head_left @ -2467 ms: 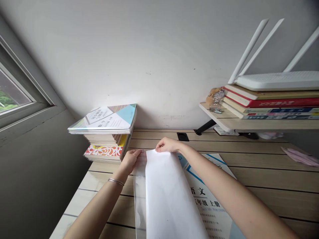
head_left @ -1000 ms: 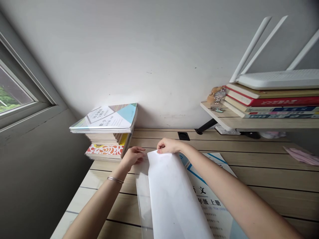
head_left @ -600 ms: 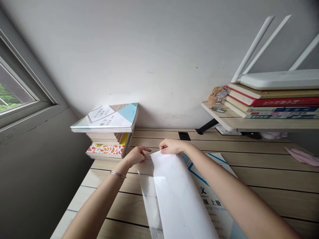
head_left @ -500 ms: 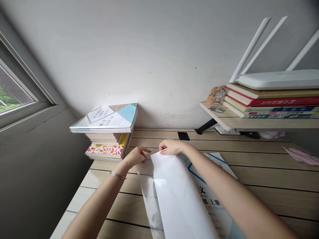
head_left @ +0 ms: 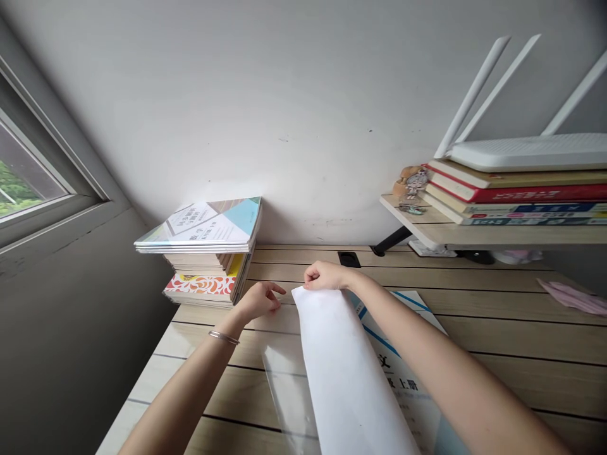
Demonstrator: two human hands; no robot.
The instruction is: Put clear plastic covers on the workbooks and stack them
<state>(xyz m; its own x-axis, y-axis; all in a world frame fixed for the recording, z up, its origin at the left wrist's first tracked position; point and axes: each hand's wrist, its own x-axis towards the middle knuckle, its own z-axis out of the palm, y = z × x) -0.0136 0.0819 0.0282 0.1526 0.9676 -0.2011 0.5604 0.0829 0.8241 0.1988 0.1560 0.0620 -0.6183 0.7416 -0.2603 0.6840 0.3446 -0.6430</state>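
Note:
My right hand (head_left: 327,276) pinches the top edge of a white sheet (head_left: 348,373), which curls up and over to the right. Beneath the sheet's left side, clear plastic film (head_left: 289,379) shows with glossy reflections. At the film's upper corner is my left hand (head_left: 260,300), thumb and index finger closed around its thin edge. A light-coloured book (head_left: 403,376) with blue lines and dark printed characters lies to the right, partly covered by the sheet and my right forearm.
A stack of books (head_left: 203,253) stands at the back left by the wall. On the right, a raised shelf (head_left: 497,235) carries more books (head_left: 521,193), a white router (head_left: 526,151) and small figurines (head_left: 411,183). A pink cloth-like item (head_left: 571,297) lies on the slatted desk (head_left: 502,335).
My right hand has drawn the white sheet slightly up and to the right, and more clear film shows beside it. My left hand has stayed almost in place.

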